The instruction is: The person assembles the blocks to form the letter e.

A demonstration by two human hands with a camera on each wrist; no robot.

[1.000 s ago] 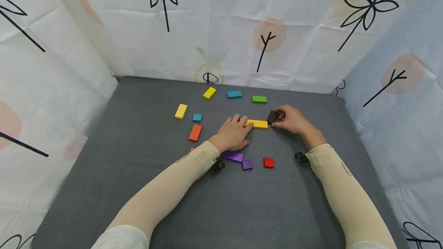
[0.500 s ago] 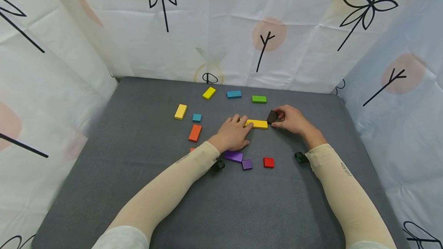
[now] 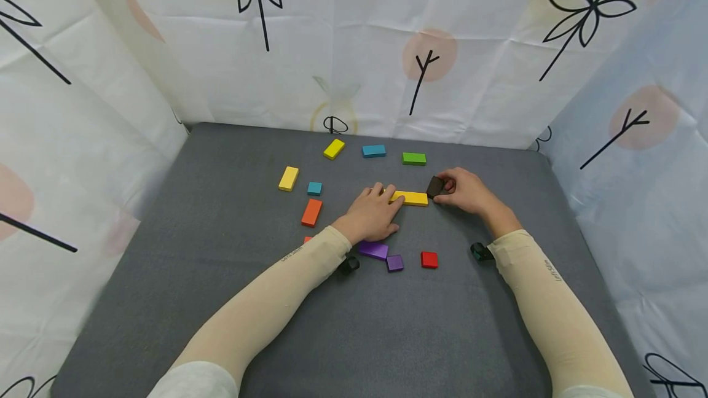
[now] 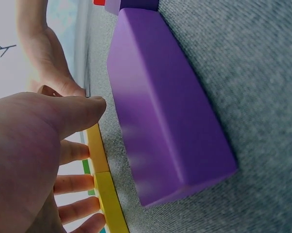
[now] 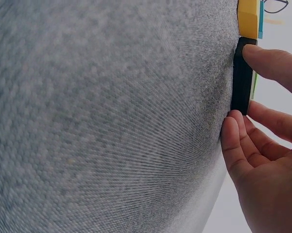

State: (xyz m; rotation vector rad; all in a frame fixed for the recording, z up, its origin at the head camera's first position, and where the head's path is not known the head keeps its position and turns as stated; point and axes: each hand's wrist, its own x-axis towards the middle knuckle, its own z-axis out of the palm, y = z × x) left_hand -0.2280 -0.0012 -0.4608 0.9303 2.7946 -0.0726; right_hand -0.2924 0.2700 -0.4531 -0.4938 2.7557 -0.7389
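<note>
With its fingers spread and fairly straight, my left hand point(image 3: 369, 214) touches an orange-yellow block point(image 3: 416, 199) and a lighter yellow block point(image 4: 111, 204). These two lie end to end, as the left wrist view shows; the hand covers most of the lighter one from the head. At the right end of the orange-yellow block sits a dark block point(image 3: 435, 187), slightly slanted. My right hand point(image 3: 467, 192) pinches it between thumb and fingers. In the right wrist view the dark block point(image 5: 242, 77) is right against the yellow one's end.
A long purple block point(image 3: 373, 250) and a small purple block point(image 3: 395, 263) lie nearer me, left of a red block point(image 3: 429, 260). Behind are green point(image 3: 414, 159), blue point(image 3: 373, 151) and yellow point(image 3: 334, 149) blocks. An orange block point(image 3: 311, 212) lies left, others near it. Patterned cloth point(image 3: 354, 48) walls the grey table.
</note>
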